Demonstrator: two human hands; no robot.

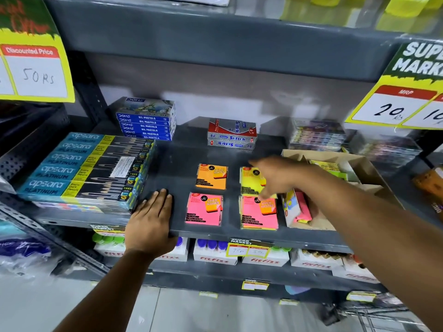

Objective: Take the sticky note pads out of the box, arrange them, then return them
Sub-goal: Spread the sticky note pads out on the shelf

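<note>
Nearest, the left hand (149, 215) lies flat, fingers spread, on the front edge of the grey shelf (172, 168), holding nothing. Just beyond sit two pink sticky note pads (203, 209) (259, 213), behind them an orange pad (212, 176) and a yellow pad (249, 182). The right hand (278, 174) hovers over the yellow one, its grip loose and apart. Right of it, the cardboard box (359, 164) holds more pads. Farther back stand pastel boxes (146, 121).

four pads (212, 176) on shelf (172, 161) | right hand (275, 174) over yellow pad (249, 182)
</note>
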